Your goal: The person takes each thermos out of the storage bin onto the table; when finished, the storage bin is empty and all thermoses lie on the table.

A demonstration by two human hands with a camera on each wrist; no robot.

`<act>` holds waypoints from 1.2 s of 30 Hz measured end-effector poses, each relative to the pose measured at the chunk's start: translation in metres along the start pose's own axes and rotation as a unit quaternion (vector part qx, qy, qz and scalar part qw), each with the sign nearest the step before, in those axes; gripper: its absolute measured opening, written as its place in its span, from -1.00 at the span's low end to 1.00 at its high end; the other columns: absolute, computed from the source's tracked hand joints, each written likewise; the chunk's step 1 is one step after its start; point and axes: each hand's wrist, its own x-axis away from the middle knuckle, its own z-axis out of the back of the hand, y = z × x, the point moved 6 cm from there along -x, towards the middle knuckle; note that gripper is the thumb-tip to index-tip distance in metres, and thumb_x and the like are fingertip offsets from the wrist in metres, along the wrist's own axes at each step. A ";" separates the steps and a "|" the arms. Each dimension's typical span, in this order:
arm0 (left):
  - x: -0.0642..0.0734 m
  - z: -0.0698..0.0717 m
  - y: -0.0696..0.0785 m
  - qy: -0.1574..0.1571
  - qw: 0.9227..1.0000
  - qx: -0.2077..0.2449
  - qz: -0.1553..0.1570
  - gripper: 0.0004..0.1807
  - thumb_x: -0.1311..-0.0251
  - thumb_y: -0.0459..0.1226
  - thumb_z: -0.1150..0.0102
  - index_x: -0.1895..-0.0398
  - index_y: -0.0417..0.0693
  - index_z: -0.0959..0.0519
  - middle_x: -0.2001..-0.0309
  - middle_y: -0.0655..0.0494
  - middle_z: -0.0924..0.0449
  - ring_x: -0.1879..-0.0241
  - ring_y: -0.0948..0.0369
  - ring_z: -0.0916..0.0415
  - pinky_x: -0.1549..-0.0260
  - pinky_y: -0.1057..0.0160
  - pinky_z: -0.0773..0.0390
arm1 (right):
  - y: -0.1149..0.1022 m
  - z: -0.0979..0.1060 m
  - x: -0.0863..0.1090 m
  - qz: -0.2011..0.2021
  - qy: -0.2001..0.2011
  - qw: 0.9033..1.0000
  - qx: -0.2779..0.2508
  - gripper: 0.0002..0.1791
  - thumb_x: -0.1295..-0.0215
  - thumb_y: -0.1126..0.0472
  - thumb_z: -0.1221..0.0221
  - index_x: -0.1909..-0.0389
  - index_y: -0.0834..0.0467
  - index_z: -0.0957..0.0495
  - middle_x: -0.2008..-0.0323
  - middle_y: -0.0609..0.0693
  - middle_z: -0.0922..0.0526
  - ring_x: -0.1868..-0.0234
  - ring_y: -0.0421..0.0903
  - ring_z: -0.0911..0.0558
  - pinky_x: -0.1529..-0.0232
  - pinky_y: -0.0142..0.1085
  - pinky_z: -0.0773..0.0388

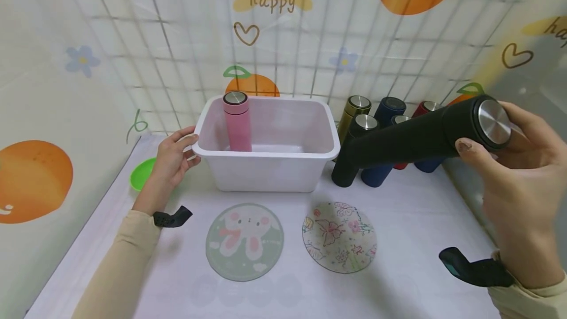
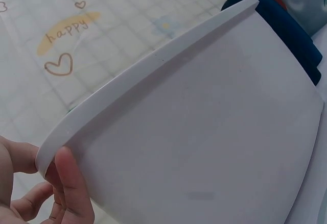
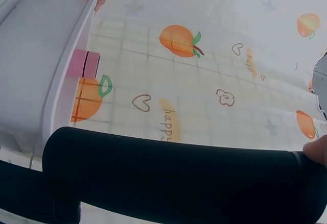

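A white plastic bin (image 1: 266,174) stands at the middle back of the table. My left hand (image 1: 174,156) pinches its left rim; in the left wrist view the fingers (image 2: 74,183) curl over that edge. Inside the bin, at the left, a pink thermos bottle (image 1: 237,127) stands upright. My right hand (image 1: 527,176) grips a black thermos bottle (image 1: 412,139) by its steel-topped lid end. The bottle is held nearly level, its base pointing left toward the bin. In the right wrist view the black bottle (image 3: 179,178) crosses the lower part, below the bin's rim.
Right of the bin stand several other bottles: a gold one (image 1: 350,112), a second black one (image 1: 344,166), blue ones (image 1: 376,175) and a red one (image 1: 423,108). Two round mats, a bunny one (image 1: 244,242) and a floral one (image 1: 339,238), lie in front. A green bowl (image 1: 141,174) sits behind my left arm.
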 end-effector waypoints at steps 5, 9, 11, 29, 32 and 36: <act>0.000 0.000 -0.002 0.003 1.000 -0.005 0.000 -0.59 -0.32 -0.33 -0.27 -0.19 -0.10 -0.42 0.07 0.03 -0.51 0.46 0.23 -0.58 0.53 0.34 -0.59 | 0.002 0.008 0.002 -0.009 0.001 1.000 -0.014 -0.33 0.26 0.90 -0.13 -0.06 0.68 -0.41 0.16 0.37 -0.68 0.29 0.07 -0.66 0.31 -0.38 -0.63; -0.001 0.000 -0.003 0.004 1.000 -0.001 -0.001 -0.60 -0.33 -0.34 -0.25 -0.18 -0.11 -0.42 0.08 0.03 -0.51 0.47 0.24 -0.58 0.54 0.34 -0.59 | 0.003 0.011 0.002 -0.007 -0.016 1.000 -0.007 -0.33 0.24 0.90 -0.12 -0.08 0.68 -0.40 0.15 0.37 -0.67 0.32 0.04 -0.63 0.37 -0.44 -0.56; -0.001 0.001 -0.002 0.004 1.000 0.000 -0.002 -0.60 -0.33 -0.35 -0.25 -0.18 -0.11 -0.42 0.08 0.02 -0.51 0.47 0.24 -0.58 0.54 0.34 -0.59 | 0.002 0.012 0.002 -0.003 -0.023 1.000 0.018 -0.33 0.21 0.88 -0.14 -0.10 0.66 -0.42 0.11 0.39 -0.66 0.33 0.01 -0.60 0.39 -0.46 -0.50; -0.002 0.000 -0.001 -0.001 1.000 0.013 -0.004 -0.61 -0.32 -0.37 -0.25 -0.17 -0.13 -0.42 0.14 0.04 -0.54 0.49 0.22 -0.58 0.55 0.33 -0.59 | 0.014 0.051 0.020 -0.075 0.004 0.945 0.320 -0.31 0.01 0.71 -0.29 -0.23 0.28 -0.54 0.05 0.04 -0.69 0.21 -0.20 -0.70 0.20 -0.55 -0.56; -0.002 0.001 -0.001 0.001 1.000 0.014 -0.003 -0.60 -0.30 -0.36 -0.27 -0.17 -0.12 -0.43 0.13 0.04 -0.54 0.49 0.22 -0.58 0.55 0.33 -0.59 | 0.020 0.059 0.022 -0.093 0.011 0.933 0.347 -0.32 -0.02 0.67 -0.32 -0.23 0.24 -0.55 0.07 -0.01 -0.69 0.29 -0.24 -0.69 0.29 -0.58 -0.55; -0.001 0.001 -0.002 0.001 1.000 0.016 -0.002 -0.60 -0.29 -0.36 -0.29 -0.16 -0.11 -0.44 0.14 0.05 -0.55 0.49 0.22 -0.58 0.55 0.33 -0.60 | 0.028 0.070 0.021 -0.109 0.019 0.919 0.378 -0.34 -0.03 0.64 -0.34 -0.21 0.21 -0.57 0.11 -0.09 -0.70 0.41 -0.31 -0.65 0.47 -0.59 -0.51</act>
